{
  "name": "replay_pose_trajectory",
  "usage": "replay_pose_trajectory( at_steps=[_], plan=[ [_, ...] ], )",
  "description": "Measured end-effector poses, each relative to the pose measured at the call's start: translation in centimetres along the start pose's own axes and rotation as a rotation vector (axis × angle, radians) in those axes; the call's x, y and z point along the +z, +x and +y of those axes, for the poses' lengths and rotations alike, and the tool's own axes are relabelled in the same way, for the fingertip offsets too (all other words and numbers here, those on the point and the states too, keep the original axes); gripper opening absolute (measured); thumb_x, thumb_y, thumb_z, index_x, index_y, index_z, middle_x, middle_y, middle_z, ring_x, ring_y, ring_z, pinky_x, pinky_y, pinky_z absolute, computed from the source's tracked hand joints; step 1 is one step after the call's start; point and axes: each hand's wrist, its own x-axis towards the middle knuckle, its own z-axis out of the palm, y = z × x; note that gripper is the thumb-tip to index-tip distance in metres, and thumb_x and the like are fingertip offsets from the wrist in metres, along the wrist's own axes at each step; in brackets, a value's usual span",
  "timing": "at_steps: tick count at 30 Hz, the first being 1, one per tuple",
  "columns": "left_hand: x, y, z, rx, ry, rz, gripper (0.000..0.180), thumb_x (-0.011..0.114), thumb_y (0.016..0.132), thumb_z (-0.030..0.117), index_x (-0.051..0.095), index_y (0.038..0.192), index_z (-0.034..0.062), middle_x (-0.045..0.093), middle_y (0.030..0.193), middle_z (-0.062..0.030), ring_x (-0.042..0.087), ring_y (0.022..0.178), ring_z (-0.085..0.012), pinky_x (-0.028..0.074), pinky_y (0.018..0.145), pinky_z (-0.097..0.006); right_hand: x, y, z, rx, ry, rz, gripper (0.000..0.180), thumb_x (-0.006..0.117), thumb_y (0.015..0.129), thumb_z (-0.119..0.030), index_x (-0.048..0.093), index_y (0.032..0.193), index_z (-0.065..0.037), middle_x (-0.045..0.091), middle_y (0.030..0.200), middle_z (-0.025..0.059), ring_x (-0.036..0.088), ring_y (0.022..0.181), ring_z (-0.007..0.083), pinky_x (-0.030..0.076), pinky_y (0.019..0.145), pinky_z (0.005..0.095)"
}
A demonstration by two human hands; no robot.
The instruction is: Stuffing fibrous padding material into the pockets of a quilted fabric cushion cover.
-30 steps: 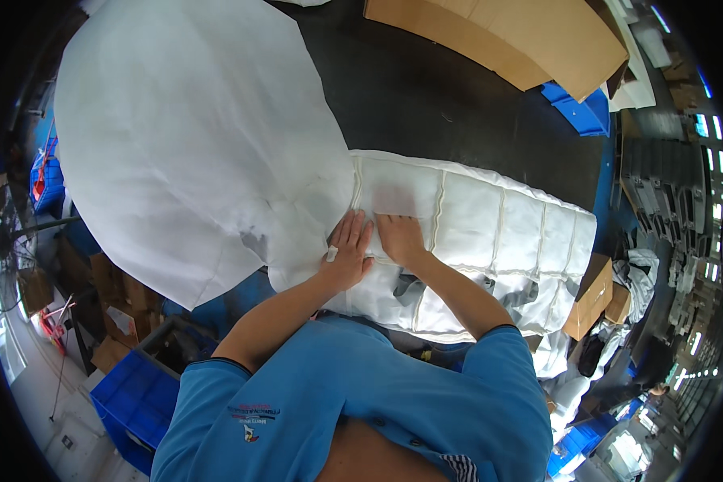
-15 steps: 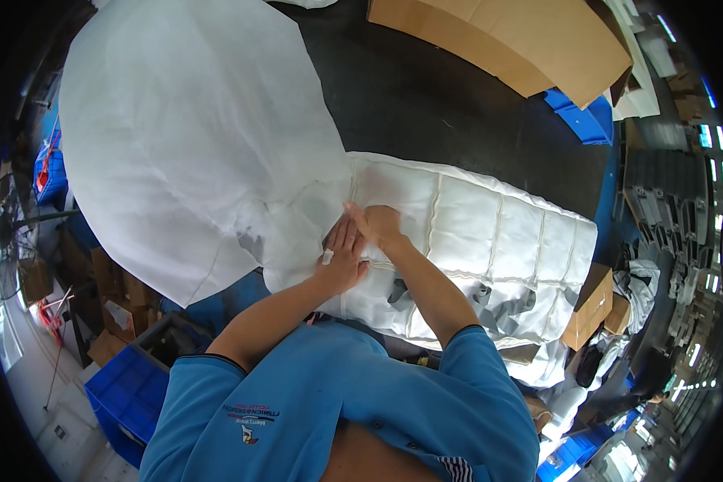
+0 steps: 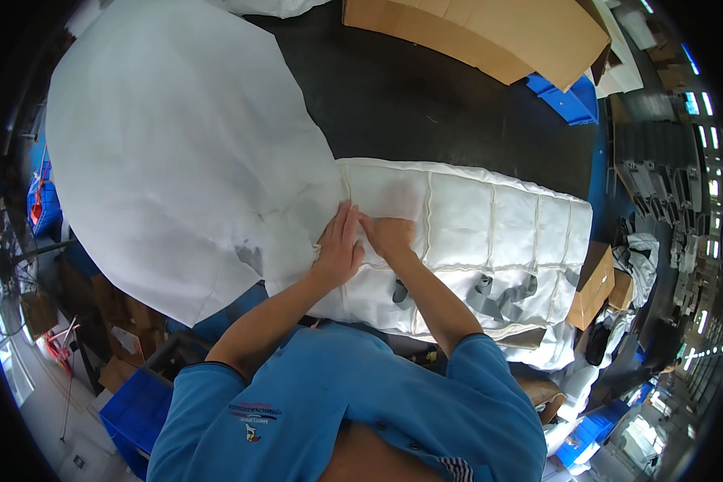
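Observation:
A white quilted fabric piece (image 3: 460,217) with stitched, pocket-like sections lies across the dark table. My left hand (image 3: 339,251) rests on its left end with fingers stretched out and close together, near a stitched seam. Beside it, my right hand (image 3: 390,238) reaches under the top white layer. Its fingers are covered, and a faint pinkish shade shows through the cloth; the thumb stays outside, by the left fingertips. A large white sheet (image 3: 177,153) spreads out to the left, adjoining the quilted piece. Grey straps (image 3: 502,299) lie on the near part of the quilted piece.
The black tabletop (image 3: 394,104) extends beyond the fabric. At the far right stand a cardboard box (image 3: 490,36) and a blue bin (image 3: 569,100). Another blue bin (image 3: 136,410) sits low on the left. A smaller carton (image 3: 594,285) is past the fabric's right end.
My left hand has turned more onto its edge, and the white patch on its back no longer shows. My right thumb has drawn back from above the left fingers. The view has shifted slightly.

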Motion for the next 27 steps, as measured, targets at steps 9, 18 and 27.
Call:
replay_pose_trajectory(
  at_steps=[9,18,27],
  plan=[
    [1.7,7.6,-2.2,-0.061,0.114,-0.200,0.087,0.047,0.099,0.054,0.020,0.156,-0.0072,0.018,0.163,-0.0279,0.012,0.154,-0.0436,0.005,0.125,-0.054,-0.4,2.9,2.2,-0.118,0.181,-0.853,0.047,0.052,0.093,-0.048,0.069,0.123,-0.016,0.069,0.126,0.0131,0.064,0.118,0.0328,0.052,0.097,0.0431],
    [1.8,8.9,-1.6,-0.069,0.287,-0.358,0.090,0.050,0.098,0.054,0.018,0.158,-0.0053,0.010,0.167,-0.0241,0.004,0.157,-0.0367,0.000,0.125,-0.051,0.3,1.3,1.3,0.337,0.599,-0.336,0.058,0.051,0.095,-0.041,0.052,0.145,-0.012,0.054,0.148,0.0090,0.048,0.138,0.0271,0.038,0.114,0.0361],
    [2.6,8.1,-3.5,-0.001,0.164,-0.350,0.091,0.048,0.098,0.057,0.019,0.158,-0.0039,0.013,0.166,-0.0255,0.007,0.156,-0.0372,-0.001,0.125,-0.051,-2.5,-0.4,-1.3,0.186,0.118,-0.194,0.053,0.061,0.088,-0.029,0.058,0.139,-0.014,0.055,0.145,0.0127,0.044,0.139,0.0332,0.032,0.117,0.0440]
  ],
)
